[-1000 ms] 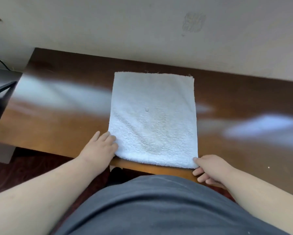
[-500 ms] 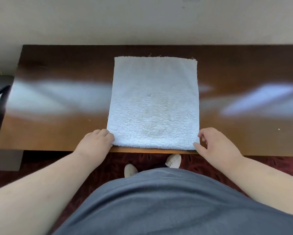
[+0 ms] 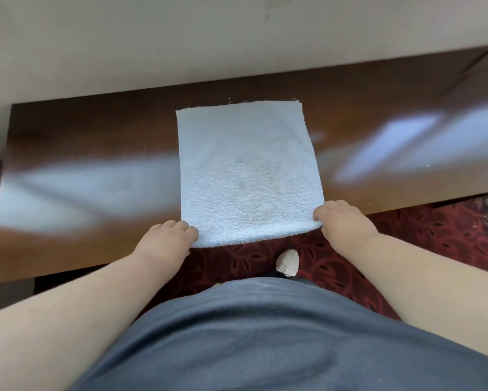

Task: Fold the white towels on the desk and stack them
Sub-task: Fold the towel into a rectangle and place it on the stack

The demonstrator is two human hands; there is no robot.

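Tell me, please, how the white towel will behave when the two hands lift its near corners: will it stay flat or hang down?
The white towel will probably hang limp: its near edge already curves softly between the left hand and right hand. It looks light, being thin terry cloth. On the glossy desk it may slide rather than stay put.

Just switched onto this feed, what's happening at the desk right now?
A person stands at a brown desk with one white towel spread flat on it. The left hand pinches the towel's near left corner and the right hand pinches the near right corner. That near edge sits at the desk's front edge and looks slightly raised, while the rest lies flat. No fold shows in this towel yet, and no other towels or stack are in view.
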